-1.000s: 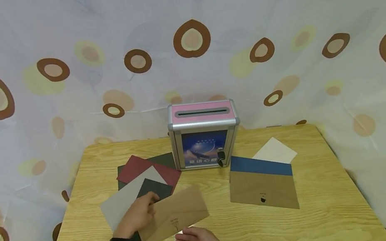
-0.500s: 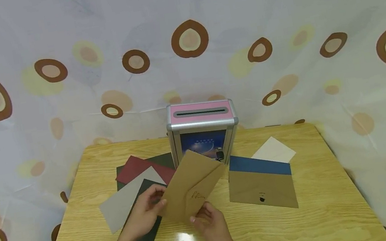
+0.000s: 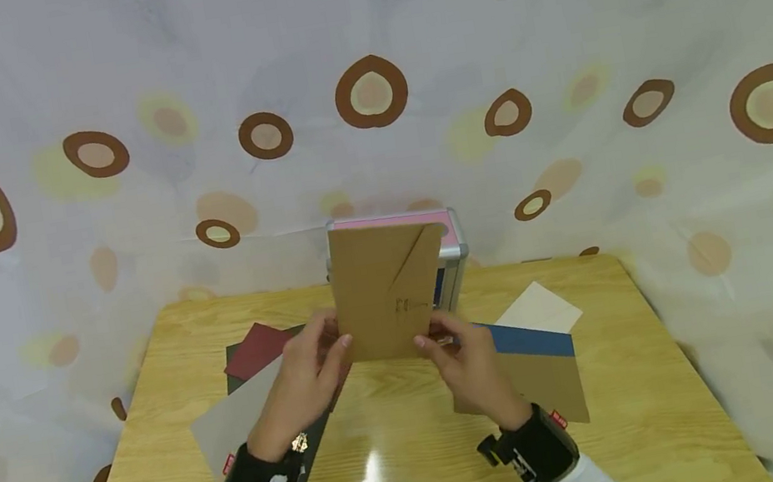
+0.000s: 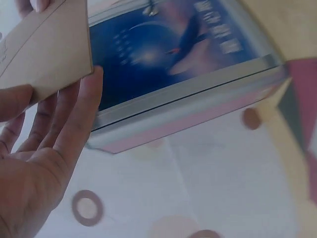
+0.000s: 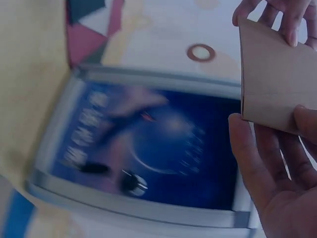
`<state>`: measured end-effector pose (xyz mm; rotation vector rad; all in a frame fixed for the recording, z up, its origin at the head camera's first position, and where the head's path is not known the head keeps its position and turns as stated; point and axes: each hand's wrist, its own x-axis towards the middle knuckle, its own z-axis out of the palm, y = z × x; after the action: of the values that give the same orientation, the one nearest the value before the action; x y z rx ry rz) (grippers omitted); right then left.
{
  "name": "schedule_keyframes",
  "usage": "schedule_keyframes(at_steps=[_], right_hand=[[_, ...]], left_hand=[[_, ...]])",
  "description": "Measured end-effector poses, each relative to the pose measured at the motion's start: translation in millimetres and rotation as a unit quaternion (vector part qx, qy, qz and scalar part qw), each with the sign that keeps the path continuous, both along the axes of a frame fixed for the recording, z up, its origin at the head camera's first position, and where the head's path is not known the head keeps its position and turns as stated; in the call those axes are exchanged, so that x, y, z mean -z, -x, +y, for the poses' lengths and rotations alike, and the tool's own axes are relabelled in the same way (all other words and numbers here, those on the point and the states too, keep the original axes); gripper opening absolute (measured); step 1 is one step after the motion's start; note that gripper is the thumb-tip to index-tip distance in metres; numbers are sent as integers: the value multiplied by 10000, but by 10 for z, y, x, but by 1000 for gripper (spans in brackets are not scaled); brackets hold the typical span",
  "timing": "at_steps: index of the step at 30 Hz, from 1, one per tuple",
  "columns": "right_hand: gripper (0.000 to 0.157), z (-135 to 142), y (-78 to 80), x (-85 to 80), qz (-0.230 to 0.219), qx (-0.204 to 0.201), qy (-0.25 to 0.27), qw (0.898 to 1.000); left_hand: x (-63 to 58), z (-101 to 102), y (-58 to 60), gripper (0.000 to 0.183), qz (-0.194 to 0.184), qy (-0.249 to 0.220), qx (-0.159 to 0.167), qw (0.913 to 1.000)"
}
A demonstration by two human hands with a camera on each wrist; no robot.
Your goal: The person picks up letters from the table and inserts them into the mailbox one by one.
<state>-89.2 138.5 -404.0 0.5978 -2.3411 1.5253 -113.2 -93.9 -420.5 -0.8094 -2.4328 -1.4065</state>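
A brown kraft envelope with a flap and a small dark print is held up on end in front of the pink-topped box, covering most of it in the head view. My left hand pinches its lower left edge, thumb on the near face and fingers behind. On the lower right edge my right hand has a like pinch. Both wrist views show the envelope between thumb and fingers, close to the box's blue picture panel. The slot in the box's top is mostly hidden.
Left of the box lie grey, dark red and dark green or black envelopes, overlapping. On the right are a brown envelope with a blue band and a cream one. A patterned curtain hangs behind the table.
The brown envelope was lifted off the left pile by my left hand, then taken by my right hand too. It has turned upright and risen toward the box.
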Motion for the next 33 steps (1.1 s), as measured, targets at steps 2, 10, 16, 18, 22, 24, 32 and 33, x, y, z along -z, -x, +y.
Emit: schedule_keyframes(at_steps=[2, 10, 16, 18, 22, 24, 32, 33], right_hand=[[17, 68, 209, -112, 446, 63, -144, 9989], [17, 277, 1103, -471, 1194, 291, -410, 9916], [17, 353, 1458, -545, 1132, 416, -593, 9909], [18, 365, 1509, -513, 934, 436, -538, 9932], [18, 378, 1566, -446, 651, 483, -376, 9960], [17, 378, 1578, -430, 624, 502, -313, 9963], [18, 289, 1418, -573, 608, 416, -230, 9970], [18, 269, 1380, -609, 586, 403, -271, 9971]], left_hand=[[-186, 56, 150, 23, 147, -22, -66, 9999], [-735, 268, 833, 20, 582, -130, -377, 9975], [-821, 371, 1209, 20, 326, -2, -546, 9980], [-802, 393, 1264, 20, 234, 58, -585, 9980], [-774, 415, 1306, 19, 152, 89, -637, 9978], [-775, 419, 1314, 19, 143, 72, -634, 9979], [-763, 398, 1336, 20, 48, 85, -609, 9981], [-756, 390, 1337, 20, 23, 88, -616, 9981]])
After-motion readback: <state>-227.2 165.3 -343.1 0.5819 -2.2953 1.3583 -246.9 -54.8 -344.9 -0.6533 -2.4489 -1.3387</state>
